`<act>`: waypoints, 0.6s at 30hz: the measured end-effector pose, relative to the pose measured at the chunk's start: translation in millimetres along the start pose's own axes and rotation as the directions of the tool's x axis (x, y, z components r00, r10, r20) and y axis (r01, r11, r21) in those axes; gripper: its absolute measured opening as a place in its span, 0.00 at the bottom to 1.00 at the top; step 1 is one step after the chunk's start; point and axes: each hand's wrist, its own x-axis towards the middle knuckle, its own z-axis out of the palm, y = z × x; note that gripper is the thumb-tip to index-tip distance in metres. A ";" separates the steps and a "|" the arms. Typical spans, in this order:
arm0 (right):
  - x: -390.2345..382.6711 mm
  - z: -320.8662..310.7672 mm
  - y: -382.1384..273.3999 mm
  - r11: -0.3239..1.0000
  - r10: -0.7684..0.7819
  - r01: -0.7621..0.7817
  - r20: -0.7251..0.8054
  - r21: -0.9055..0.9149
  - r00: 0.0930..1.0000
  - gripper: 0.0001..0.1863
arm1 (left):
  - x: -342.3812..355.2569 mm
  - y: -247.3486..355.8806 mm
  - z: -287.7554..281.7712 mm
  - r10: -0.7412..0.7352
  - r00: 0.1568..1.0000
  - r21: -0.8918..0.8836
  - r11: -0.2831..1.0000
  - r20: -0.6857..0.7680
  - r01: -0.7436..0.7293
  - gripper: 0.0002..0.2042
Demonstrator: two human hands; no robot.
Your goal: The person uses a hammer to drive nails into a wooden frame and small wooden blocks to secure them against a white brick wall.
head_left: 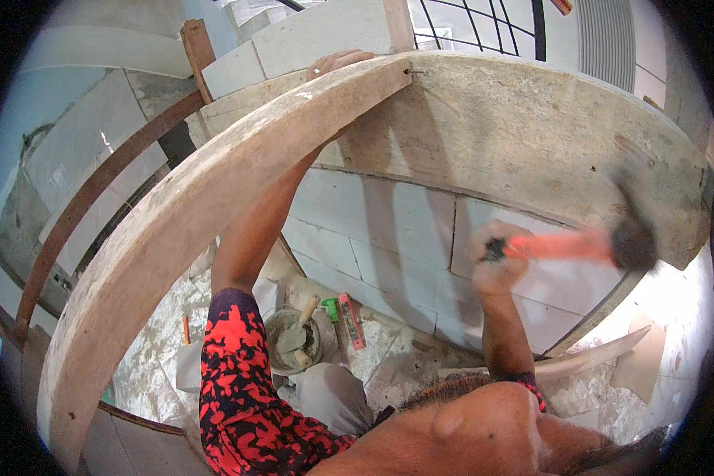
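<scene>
My right hand (500, 258) is closed round the orange handle of a hammer (567, 246). Its dark head is smeared by motion and stands in front of the right part of a wide wooden board (516, 119). That board runs along a wall of white blocks (397, 226). A long plank (198, 186) comes from the lower left and meets the board at the top, where a nail (414, 73) sticks out near the joint. Behind this plank my left forearm reaches up. The fingers of my left hand (339, 62) show curled over its far edge; the palm is hidden.
Below stands a bucket (325, 337) with a trowel (293, 339) in it, beside a red spirit level (351, 321) and a green tool (330, 308). A loose board (595, 358) lies at lower right. A brown strip (95, 194) curves at left; a window grille (484, 24) is behind.
</scene>
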 end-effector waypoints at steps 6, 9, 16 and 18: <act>9.9 12.8 -18.0 0.917 0.352 -0.352 -0.032 -0.188 0.935 0.28 | 3.5 2.7 -5.4 -0.016 1.000 0.003 1.000 0.002 0.016 0.13; 7.6 16.3 -37.4 0.982 -0.042 0.058 -0.092 0.180 0.995 0.26 | -1.9 0.1 3.3 -0.025 1.000 -0.014 1.000 -0.012 0.025 0.13; 1.0 2.4 7.1 0.884 0.170 -0.139 0.030 -0.446 0.985 0.25 | 1.1 0.4 -3.6 -0.010 1.000 0.053 0.999 0.007 0.010 0.13; -1.7 -1.5 -4.8 0.982 0.160 -0.146 0.116 -0.116 0.980 0.20 | -3.6 -2.4 -5.1 -0.014 1.000 0.039 0.999 -0.003 0.014 0.13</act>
